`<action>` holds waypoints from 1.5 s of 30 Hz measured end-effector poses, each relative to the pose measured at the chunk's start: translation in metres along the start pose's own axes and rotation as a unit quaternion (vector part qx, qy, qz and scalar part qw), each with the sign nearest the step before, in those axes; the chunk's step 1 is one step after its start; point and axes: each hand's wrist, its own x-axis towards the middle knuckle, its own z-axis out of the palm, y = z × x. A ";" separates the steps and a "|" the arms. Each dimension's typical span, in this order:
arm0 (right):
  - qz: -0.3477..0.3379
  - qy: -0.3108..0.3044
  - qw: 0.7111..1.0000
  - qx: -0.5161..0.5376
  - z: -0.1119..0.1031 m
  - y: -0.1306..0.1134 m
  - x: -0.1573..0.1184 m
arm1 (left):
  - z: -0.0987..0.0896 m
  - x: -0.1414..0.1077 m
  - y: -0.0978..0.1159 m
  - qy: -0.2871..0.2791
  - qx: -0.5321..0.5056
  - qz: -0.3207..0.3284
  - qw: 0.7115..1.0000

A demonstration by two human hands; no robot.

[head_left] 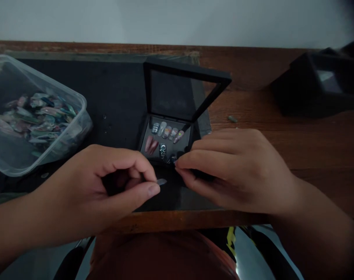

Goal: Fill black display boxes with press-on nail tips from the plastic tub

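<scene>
My left hand (pixel 107 179) pinches a small, pale, translucent press-on nail (pixel 162 181) between thumb and forefinger, just in front of an open black display box (pixel 181 134). At the box's front right, the thumb and forefinger of my right hand (pixel 235 171) are closed together beside a dark press-on nail (pixel 173 158); what they hold, if anything, is hidden. Inside the box lie several decorated nails (pixel 166 132) in a row, pinkish nails (pixel 151 144) at the left, and a dark patterned nail (pixel 163 151). The windowed lid (pixel 188 69) stands raised at the back.
At the left, a clear plastic tub (pixel 82 103) holds many loose press-on nails (pixel 45 112). A dark mat (pixel 115 89) covers part of the wooden table (pixel 316 151). Black boxes (pixel 307 85) stand at the right back. A small greenish piece (pixel 232 119) lies on the wood.
</scene>
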 end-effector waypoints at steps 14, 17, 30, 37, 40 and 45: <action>0.029 -0.013 0.999 0.004 0.004 0.003 0.001 | -0.010 0.010 0.006 -0.034 -0.250 -0.123 0.960; 0.041 -0.014 0.999 0.008 0.004 0.003 0.001 | -0.010 0.009 0.005 0.008 -0.251 -0.115 0.961; 0.064 0.118 0.982 0.137 -0.003 -0.012 0.001 | -0.001 0.008 0.006 -0.024 -0.284 -0.133 0.949; 0.048 0.129 0.985 0.101 0.002 -0.024 0.006 | 0.002 0.009 0.010 -0.055 -0.298 -0.124 0.945; 0.052 0.137 0.983 0.107 0.002 -0.025 0.006 | 0.005 0.005 0.011 -0.065 -0.307 -0.143 0.939; 0.040 0.134 0.987 0.078 0.006 -0.028 0.005 | 0.003 -0.002 0.015 -0.083 -0.319 -0.173 0.928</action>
